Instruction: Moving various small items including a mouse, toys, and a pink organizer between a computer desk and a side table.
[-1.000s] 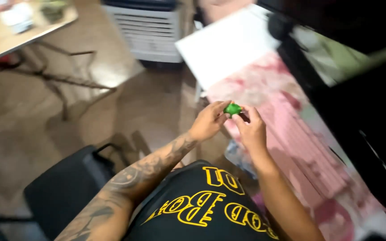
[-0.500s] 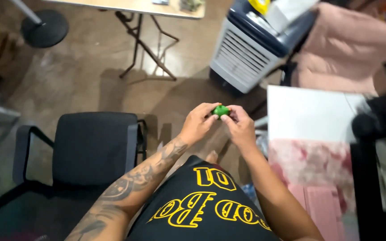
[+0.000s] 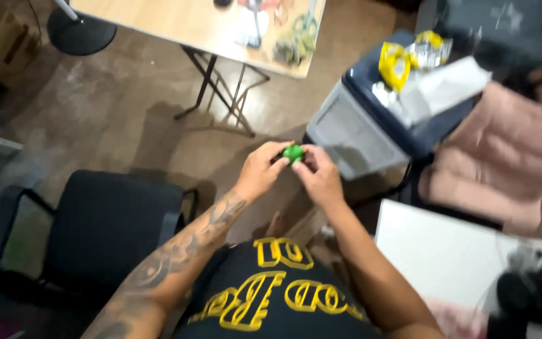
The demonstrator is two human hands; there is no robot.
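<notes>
A small green object (image 3: 293, 152) is pinched between the fingertips of both my hands, held in front of my chest above the floor. My left hand (image 3: 260, 170), on a tattooed forearm, grips it from the left. My right hand (image 3: 318, 177) grips it from the right. Most of the object is hidden by my fingers, so its exact shape is unclear.
A black office chair (image 3: 111, 223) stands at my left. A folding wooden table (image 3: 183, 22) with small items is ahead. A grey-and-navy air cooler (image 3: 365, 122) with yellow and white items on top sits to the right, a pink chair (image 3: 503, 157) and white desk corner (image 3: 440, 257) beyond.
My view has swung left, away from the pink desk mat and keyboard, toward the floor, chair and folding table. Both hands kept hold of the green object throughout.
</notes>
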